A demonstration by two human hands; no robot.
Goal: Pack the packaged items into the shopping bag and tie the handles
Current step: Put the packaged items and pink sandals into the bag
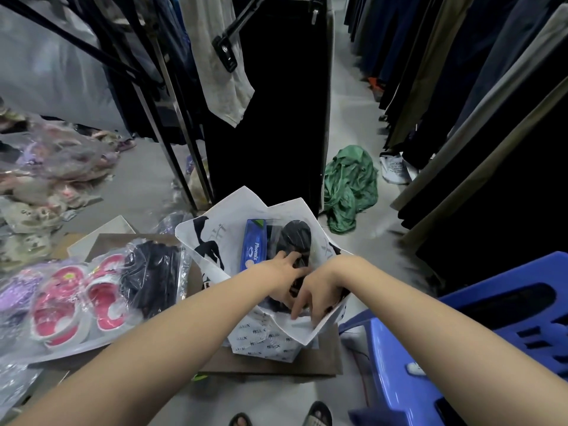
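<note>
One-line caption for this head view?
Both hands, left and right, push dark packaged items into the white shopping bag; pink sandals wait outside.

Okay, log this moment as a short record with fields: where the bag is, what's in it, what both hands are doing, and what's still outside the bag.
bag: white shopping bag, open, standing on flattened cardboard
inside bag: blue Phoenix package; dark wrapped item
left hand: inside the bag, on the dark contents
right hand: inside the bag, fingers curled at the contents; grip unclear
handles: not tied
still outside: pink and white sandals in plastic; black packaged item, both left of the bag
nearby: blue plastic stool, at right
</note>
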